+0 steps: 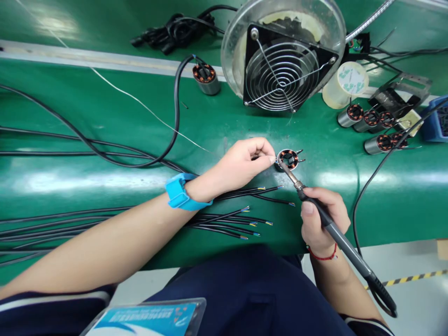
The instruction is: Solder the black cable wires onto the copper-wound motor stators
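Observation:
My left hand (250, 161) is closed in a pinch at the left rim of a small motor stator (288, 160), with a thin wire end showing bluish at the fingertips. Most of that wire is hidden by the fingers. My right hand (324, 217) grips a soldering iron (345, 245) by its dark handle. The iron's tip meets the same rim of the stator, close to my left fingertips. The stator stands on the green bench with copper windings facing up and two short leads sticking out to the right.
A fan with a wire guard (282, 84) stands behind the stator. Another stator with a cable (207, 79) is at back left, and several stators (380, 143) sit at right near a blue bin (436, 121). Stripped black cables (224, 221) lie near the front edge. The iron's cord (371, 177) loops at right.

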`<action>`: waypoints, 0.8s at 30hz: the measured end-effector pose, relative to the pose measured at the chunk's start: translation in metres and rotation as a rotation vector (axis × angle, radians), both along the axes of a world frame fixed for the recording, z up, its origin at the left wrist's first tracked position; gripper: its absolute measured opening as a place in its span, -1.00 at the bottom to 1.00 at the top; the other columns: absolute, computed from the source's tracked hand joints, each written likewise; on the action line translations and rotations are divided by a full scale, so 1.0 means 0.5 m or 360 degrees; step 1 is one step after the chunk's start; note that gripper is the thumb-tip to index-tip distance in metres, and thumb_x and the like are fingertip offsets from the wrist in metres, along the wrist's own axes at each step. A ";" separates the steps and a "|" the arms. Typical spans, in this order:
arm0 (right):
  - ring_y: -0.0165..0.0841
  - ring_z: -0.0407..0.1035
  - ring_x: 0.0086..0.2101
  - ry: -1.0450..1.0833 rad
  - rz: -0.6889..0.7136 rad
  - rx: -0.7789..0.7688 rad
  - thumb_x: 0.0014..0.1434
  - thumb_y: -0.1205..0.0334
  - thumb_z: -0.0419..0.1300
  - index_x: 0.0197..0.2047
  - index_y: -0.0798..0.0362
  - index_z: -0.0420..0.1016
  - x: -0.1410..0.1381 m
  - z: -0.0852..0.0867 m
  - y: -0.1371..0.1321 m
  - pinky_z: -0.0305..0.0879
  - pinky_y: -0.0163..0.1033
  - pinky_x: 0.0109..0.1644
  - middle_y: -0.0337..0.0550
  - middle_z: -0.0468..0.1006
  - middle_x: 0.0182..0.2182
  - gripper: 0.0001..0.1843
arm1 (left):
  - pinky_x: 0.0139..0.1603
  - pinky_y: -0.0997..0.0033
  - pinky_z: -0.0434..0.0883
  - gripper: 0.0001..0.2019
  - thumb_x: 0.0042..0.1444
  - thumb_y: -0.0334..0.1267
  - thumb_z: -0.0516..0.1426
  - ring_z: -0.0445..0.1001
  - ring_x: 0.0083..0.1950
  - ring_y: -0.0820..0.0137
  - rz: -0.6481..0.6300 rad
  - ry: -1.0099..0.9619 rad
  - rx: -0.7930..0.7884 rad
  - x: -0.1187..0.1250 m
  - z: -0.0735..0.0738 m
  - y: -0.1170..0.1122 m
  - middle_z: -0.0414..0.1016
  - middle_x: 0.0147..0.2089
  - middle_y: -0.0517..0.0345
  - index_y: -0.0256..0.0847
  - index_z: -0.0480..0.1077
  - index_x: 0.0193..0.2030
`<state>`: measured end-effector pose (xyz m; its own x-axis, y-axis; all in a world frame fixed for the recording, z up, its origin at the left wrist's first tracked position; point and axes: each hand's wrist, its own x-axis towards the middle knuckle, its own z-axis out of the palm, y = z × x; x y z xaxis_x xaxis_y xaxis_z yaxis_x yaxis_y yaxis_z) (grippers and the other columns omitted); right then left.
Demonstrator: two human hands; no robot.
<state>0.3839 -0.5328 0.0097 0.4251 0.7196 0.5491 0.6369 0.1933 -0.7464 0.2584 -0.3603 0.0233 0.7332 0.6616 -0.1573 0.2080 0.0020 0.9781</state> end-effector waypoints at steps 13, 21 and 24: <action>-0.32 0.59 -0.33 -0.0088 0.0007 0.0054 0.26 0.25 0.27 0.05 -0.04 0.52 0.003 0.001 0.008 0.59 -0.23 -0.28 -0.17 0.64 -0.23 -0.72 | -0.43 0.49 0.15 -0.91 0.07 -0.29 0.14 0.19 -0.45 0.52 0.0018 -0.0007 -0.0020 0.000 0.003 -0.003 0.27 -0.49 0.27 -0.23 0.36 -0.41; -0.30 0.60 -0.27 -0.0036 0.0171 -0.0248 0.40 0.20 0.13 0.31 -0.19 0.29 0.031 0.069 0.058 0.60 -0.15 -0.21 -0.18 0.64 -0.12 -0.56 | -0.42 0.48 0.16 -0.87 0.07 -0.23 0.14 0.19 -0.44 0.50 0.0009 -0.0031 -0.0017 0.001 0.002 -0.003 0.28 -0.48 0.26 -0.25 0.36 -0.39; -0.28 0.57 -0.14 -0.0207 0.0203 -0.0351 0.41 0.26 0.11 0.25 -0.17 0.32 0.037 0.077 0.086 0.51 -0.05 0.02 -0.23 0.65 -0.16 -0.62 | -0.40 0.47 0.18 -0.88 0.06 -0.24 0.14 0.21 -0.43 0.50 0.0009 -0.0046 -0.0003 0.001 -0.001 -0.003 0.29 -0.48 0.26 -0.25 0.37 -0.39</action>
